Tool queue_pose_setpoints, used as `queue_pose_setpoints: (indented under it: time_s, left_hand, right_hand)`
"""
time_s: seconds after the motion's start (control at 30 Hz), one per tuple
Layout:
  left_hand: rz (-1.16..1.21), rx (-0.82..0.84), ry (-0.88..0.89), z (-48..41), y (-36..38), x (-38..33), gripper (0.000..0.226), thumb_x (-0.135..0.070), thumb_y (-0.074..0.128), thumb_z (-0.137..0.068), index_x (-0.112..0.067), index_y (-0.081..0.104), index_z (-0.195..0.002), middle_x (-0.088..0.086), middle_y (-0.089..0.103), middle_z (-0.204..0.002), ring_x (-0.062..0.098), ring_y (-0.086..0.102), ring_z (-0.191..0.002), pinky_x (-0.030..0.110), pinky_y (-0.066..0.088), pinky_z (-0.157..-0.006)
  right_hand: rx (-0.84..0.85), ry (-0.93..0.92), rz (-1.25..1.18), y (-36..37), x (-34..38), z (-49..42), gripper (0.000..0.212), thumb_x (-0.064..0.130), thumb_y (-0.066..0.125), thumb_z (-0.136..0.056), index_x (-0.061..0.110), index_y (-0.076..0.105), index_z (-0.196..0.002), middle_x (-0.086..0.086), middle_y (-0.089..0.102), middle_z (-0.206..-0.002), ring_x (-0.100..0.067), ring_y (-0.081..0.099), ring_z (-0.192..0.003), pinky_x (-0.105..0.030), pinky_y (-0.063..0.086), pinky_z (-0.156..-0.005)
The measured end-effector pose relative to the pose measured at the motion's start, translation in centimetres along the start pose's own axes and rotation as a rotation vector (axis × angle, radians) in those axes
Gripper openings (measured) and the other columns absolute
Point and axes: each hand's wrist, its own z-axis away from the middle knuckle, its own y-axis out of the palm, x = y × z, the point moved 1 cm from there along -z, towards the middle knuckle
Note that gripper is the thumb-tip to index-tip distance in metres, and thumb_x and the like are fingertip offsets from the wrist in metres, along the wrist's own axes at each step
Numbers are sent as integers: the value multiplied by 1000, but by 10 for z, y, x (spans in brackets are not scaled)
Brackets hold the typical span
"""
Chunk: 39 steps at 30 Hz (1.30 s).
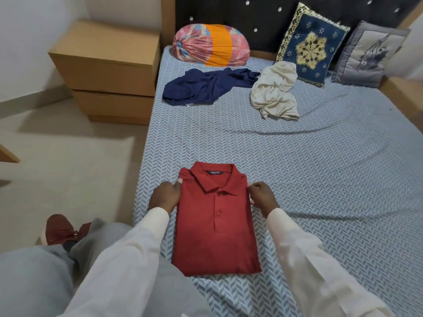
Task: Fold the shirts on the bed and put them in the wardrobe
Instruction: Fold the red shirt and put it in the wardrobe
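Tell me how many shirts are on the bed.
3. The folded red shirt is nearest; the crumpled navy shirt and the cream shirt lie farther away, near the pillows. None appears hidden.

Matt red cloth shirt (215, 225); printed cotton-like sheet (320, 179); cardboard boxes (109, 65).

A home bedroom: a bed (320, 170) with studded headboard (251, 17), cushions (312, 44), and a wooden bedside cabinet (109, 72).

Open sheet (297, 168), apparently, before navy shirt (206, 88), cream shirt (274, 92).
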Motion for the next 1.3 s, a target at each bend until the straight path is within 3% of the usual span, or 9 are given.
queue_pose_setpoints:
  time_s: [0.13,0.27,0.37,0.47,0.6,0.77,0.9,1.13,1.3]
  left_hand:
    - [-75,137,54,48,2,29,51,-56,71,-76,-11,55,-59,14,64,-63,28,66,-60,29,48,-58]
    - [-10,344,7,81,13,53,42,-35,82,-72,-11,48,-64,10,53,-56,22,49,-44,27,43,-48]
    - [-190,391,65,97,15,61,24,-27,72,-83,-11,56,-90,11,63,-82,25,62,-69,35,55,-67]
    - [-520,274,155,111,18,64,38,-24,60,-88,-7,47,-120,16,61,-121,30,60,-108,34,48,-90]
    - [-226,246,146,111,21,62,45,-25,57,-89,-14,33,-125,13,63,-116,29,63,-99,37,52,-85]
    - [150,283,194,87,17,45,106,-26,76,-73,-28,7,-153,11,53,-136,24,60,-109,33,49,-96]
    - [41,287,220,70,14,28,108,-33,77,-73,-39,6,-154,13,35,-136,30,49,-122,36,37,-110]
    - [94,316,258,54,9,24,97,-25,85,-65,-34,35,-148,5,32,-136,20,46,-122,27,37,-108]
    - [46,280,309,63,17,17,102,-14,81,-73,-14,20,-155,11,24,-148,23,30,-139,21,22,-110]
  right_hand:
    - [68,-12,144,-4,-30,74,50,52,79,-71,17,56,-98,-4,67,-85,-21,66,-70,-28,51,-53]
    - [277,38,148,-19,-65,115,60,40,88,-63,16,57,-108,-6,74,-88,-19,70,-74,-27,50,-56]
    - [432,78,169,-26,-90,129,54,34,85,-62,14,67,-109,-6,77,-93,-23,73,-83,-35,57,-71]
    - [415,58,243,-29,-103,145,59,43,82,-56,12,70,-104,-6,77,-88,-17,68,-71,-30,51,-63]
    - [303,26,228,-29,-91,143,47,40,86,-66,13,64,-97,-3,73,-81,-16,68,-70,-28,53,-58]
    - [270,-107,21,-17,-45,121,82,32,86,-71,39,33,-133,-5,67,-108,-19,70,-89,-28,54,-63]
    - [303,-267,133,-12,-20,87,101,39,88,-63,56,28,-142,-3,44,-144,-18,53,-125,-40,49,-104]
    - [434,-271,342,-16,2,88,94,25,86,-70,38,37,-149,4,30,-153,-12,35,-138,-34,32,-117]
    - [411,-355,583,-8,14,91,110,30,86,-71,21,20,-157,-1,13,-163,-17,17,-149,-32,19,-121]
